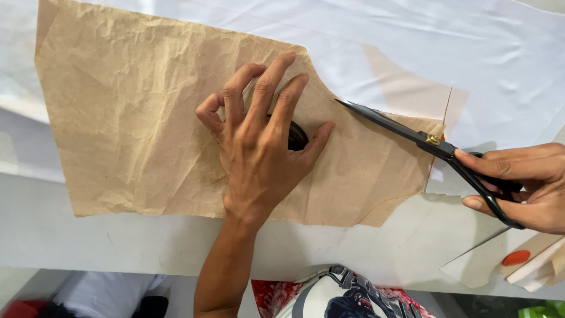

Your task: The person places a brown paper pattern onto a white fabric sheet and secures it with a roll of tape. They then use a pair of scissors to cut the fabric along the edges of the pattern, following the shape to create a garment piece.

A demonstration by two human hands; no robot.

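Note:
A crumpled brown paper pattern lies on white fabric spread over a table. My left hand presses flat on the pattern, fingers spread, with a round black object partly hidden under the palm. My right hand grips the handles of large black scissors. The blades point left along the pattern's curved upper right edge, nearly closed, with their tips close to my left thumb.
The table's front edge runs along the bottom, with my patterned shirt below it. At the lower right lie a white fabric offcut, paper pieces and a small orange oval object.

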